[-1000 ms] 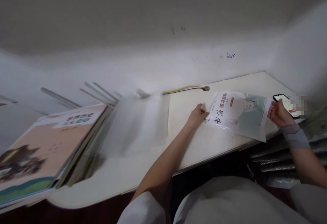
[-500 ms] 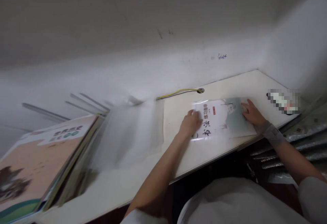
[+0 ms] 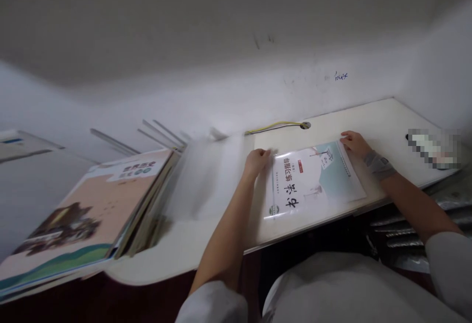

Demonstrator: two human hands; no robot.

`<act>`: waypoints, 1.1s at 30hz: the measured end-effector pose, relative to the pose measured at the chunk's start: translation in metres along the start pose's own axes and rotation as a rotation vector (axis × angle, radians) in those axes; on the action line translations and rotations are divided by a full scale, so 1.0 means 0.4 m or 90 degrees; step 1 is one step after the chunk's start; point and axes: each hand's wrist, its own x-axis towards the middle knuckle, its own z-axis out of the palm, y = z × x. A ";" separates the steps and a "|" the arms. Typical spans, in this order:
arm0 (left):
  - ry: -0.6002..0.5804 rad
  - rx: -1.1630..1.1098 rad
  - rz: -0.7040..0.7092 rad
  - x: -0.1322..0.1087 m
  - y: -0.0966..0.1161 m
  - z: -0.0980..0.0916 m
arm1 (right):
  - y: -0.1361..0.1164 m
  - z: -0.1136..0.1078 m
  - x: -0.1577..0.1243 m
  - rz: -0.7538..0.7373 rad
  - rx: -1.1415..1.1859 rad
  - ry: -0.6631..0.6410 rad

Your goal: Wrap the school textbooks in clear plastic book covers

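- Saw booklet [image 3: 306, 180] in clear cover [image 3: 348, 185] lying on tabletop [image 3: 379, 119], lower R of frame ctr.
- Had L hand [image 3: 257, 161] at booklet's upper-L corner w/ fingers curled; couldn't tell if gripping.
- Had R hand [image 3: 356, 144] at upper-R corner w/ fingers bent; couldn't tell grip either.
- Spotted clear sheets [image 3: 210, 180] just L of ctr, bk stack [image 3: 96, 205] lower L, yellow wire [image 3: 275, 124] just above ctr.

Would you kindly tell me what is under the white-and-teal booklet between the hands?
White desktop shows around the booklet; its back cover and anything directly beneath are hidden.
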 end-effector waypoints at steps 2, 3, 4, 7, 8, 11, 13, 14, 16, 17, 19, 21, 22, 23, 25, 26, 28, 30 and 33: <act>0.011 -0.055 0.003 0.013 0.001 0.003 | -0.007 0.006 0.001 -0.006 0.021 0.016; 0.014 -0.083 0.003 0.018 0.001 0.003 | -0.010 0.009 0.002 -0.008 0.032 0.021; 0.016 -0.112 0.004 0.022 0.000 0.002 | -0.012 0.011 0.002 -0.009 0.043 0.025; 0.015 -0.209 0.017 0.029 -0.004 -0.006 | -0.022 0.016 0.007 -0.006 0.089 0.027; 0.012 -0.242 0.026 0.029 -0.004 -0.009 | -0.026 0.016 0.009 -0.004 0.107 0.025; -0.010 -0.313 0.057 0.025 -0.006 -0.015 | -0.037 0.016 0.016 -0.014 0.166 0.015; -0.031 -0.326 0.070 0.022 -0.008 -0.012 | -0.041 0.017 0.019 -0.055 0.162 0.003; -0.040 -0.321 0.074 0.022 -0.011 -0.009 | -0.042 0.017 0.020 -0.079 0.140 -0.004; -0.044 -0.292 0.081 0.024 -0.015 0.000 | -0.041 0.017 0.020 -0.114 0.072 -0.021; -0.040 -0.269 0.086 0.025 -0.017 0.005 | -0.039 0.017 0.020 -0.121 0.035 -0.029; -0.020 -0.207 0.098 0.029 -0.018 0.015 | -0.035 0.017 0.021 -0.123 -0.022 -0.046; 0.003 -0.130 0.112 0.031 -0.014 0.023 | -0.031 0.022 0.023 -0.129 -0.094 -0.050; 0.015 -0.086 0.118 0.030 -0.011 0.027 | -0.030 0.026 0.023 -0.133 -0.133 -0.044; 0.027 -0.042 0.121 0.028 -0.007 0.031 | -0.030 0.032 0.022 -0.137 -0.173 -0.035; 0.052 0.045 0.121 0.020 0.002 0.042 | -0.031 0.048 0.016 -0.145 -0.249 -0.014; 0.064 0.085 0.118 0.015 0.007 0.048 | -0.033 0.056 0.012 -0.147 -0.284 -0.005; 0.083 0.159 0.109 0.004 0.017 0.062 | -0.038 0.073 0.003 -0.148 -0.349 0.005; 0.090 0.226 0.106 -0.006 0.025 0.075 | -0.044 0.085 -0.003 -0.147 -0.405 0.008; 0.086 0.311 0.120 -0.017 0.034 0.089 | -0.050 0.096 -0.004 -0.152 -0.468 0.000</act>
